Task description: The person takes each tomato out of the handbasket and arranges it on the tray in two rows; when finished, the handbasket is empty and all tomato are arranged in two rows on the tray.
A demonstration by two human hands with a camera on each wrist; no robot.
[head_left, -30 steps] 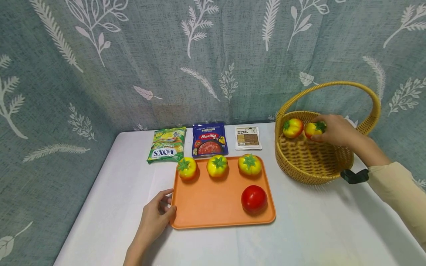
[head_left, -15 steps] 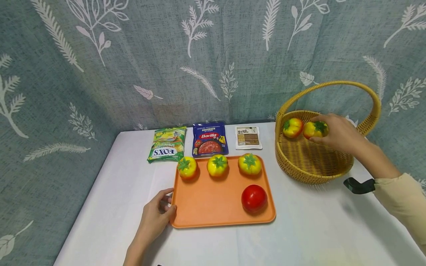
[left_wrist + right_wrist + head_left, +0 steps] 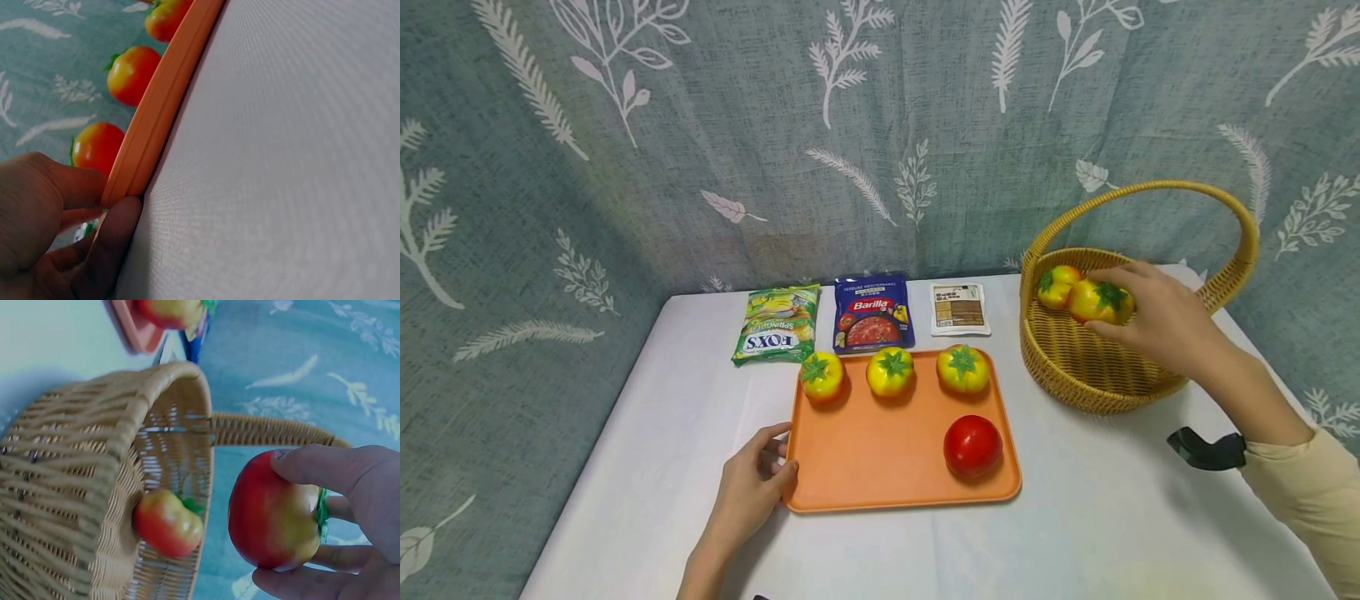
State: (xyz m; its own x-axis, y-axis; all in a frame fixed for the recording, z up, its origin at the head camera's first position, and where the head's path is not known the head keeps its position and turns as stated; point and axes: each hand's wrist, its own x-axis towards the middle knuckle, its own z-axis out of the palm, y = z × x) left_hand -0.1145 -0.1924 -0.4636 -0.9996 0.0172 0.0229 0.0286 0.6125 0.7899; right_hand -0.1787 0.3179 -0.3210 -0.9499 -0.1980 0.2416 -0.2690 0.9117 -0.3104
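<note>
Two hands were at work on the white table (image 3: 1112, 517): the right hand (image 3: 1157, 312) held a yellow-red tomato (image 3: 1099, 301) in curled fingers (image 3: 325, 469) just above the wicker basket (image 3: 1075, 367), and the left hand (image 3: 748, 492) pinched the near left corner of the orange tray (image 3: 880, 450), thumb under the rim (image 3: 156, 125). One more tomato (image 3: 1055, 285) lay inside the basket against its far wall, close beside the held one. Three yellow tomatoes (image 3: 892, 372) stood in a row along the tray's far edge and a red tomato (image 3: 972, 447) sat near its right front corner; the middle and left front of the tray lay bare. Behind the tray, a green snack bag (image 3: 777, 325), a blue sauce pouch (image 3: 872, 312) and a small white packet (image 3: 958, 309) lined the back of the table against the leaf-print curtain (image 3: 700, 150). The basket's arched handle (image 3: 1150, 193) rose over the right hand. Bare table showed between tray and basket. The basket's floor under the hand was hidden, and the wrist views cut off most of the tray.
</note>
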